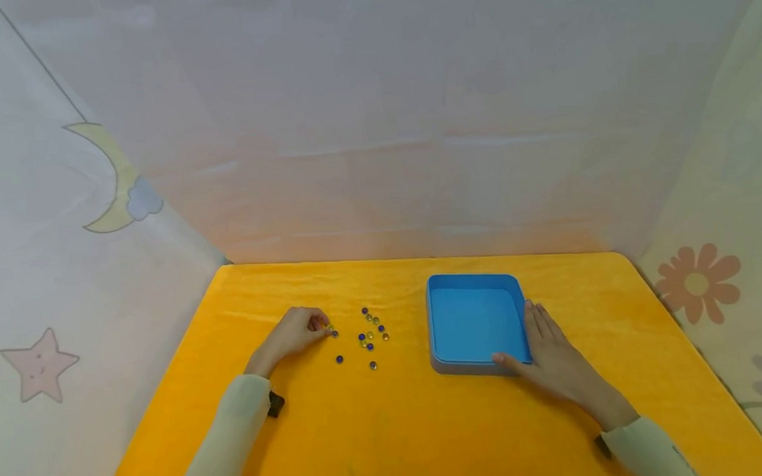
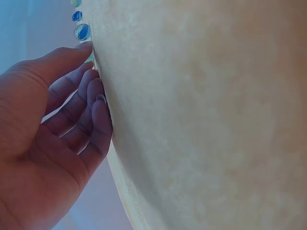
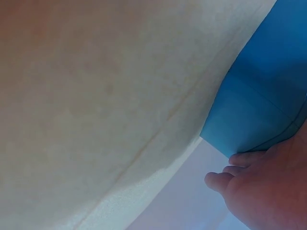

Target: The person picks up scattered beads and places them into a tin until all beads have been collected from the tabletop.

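Down on the cloth, my left hand (image 1: 301,330) has its thumb and forefinger pinching a yellowish glass marble (image 1: 330,327), mostly hidden by the fingertips. A blue-swirled marble (image 2: 82,32) lies just beyond the thumb tip in the left wrist view. To the right, several blue and clear-yellow marbles (image 1: 370,335) are scattered in a loose group. My right hand (image 1: 558,365) rests against a square blue box (image 1: 445,368), fingers straight along its right wall and thumb over the front rim. The box's inside floor shows bare blue.
A yellow cloth (image 1: 375,434) covers the table. Pale fabric walls (image 1: 377,126) stand behind it and at both sides. One dark blue marble (image 1: 340,359) and another marble (image 1: 373,366) lie nearer the front edge than the others.
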Demonstrator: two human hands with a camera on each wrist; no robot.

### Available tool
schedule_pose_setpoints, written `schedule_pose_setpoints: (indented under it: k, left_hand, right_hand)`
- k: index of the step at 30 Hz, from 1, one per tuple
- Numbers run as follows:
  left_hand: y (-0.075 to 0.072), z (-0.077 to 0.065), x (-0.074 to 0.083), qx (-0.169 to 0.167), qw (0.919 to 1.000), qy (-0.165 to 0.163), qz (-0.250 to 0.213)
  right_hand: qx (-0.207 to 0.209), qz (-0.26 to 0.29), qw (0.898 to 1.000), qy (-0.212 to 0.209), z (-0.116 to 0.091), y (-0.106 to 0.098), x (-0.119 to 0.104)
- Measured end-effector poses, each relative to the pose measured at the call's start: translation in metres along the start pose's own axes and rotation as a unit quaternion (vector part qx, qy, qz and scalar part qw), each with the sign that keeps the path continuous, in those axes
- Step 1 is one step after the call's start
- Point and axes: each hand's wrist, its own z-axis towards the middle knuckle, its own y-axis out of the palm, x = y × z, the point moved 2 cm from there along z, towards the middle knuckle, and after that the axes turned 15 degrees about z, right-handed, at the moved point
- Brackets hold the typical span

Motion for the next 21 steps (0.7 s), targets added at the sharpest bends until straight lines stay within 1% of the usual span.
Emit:
schedule_pose_setpoints:
  k: [10,21]
  left_hand:
    - [0.0011,-0.0009,-0.0007,0.002,1.0,0.0,-0.003]
    - [-0.0011,-0.0002,-0.001,-0.003,1.0,-0.006,-0.001]
  right_hand:
    - [0.0,0.0,1.0,0.004,0.0008,0.0012,0.0012]
    - [0.005,-0.009,1.0,-0.009,0.0015,0.0015,0.0028]
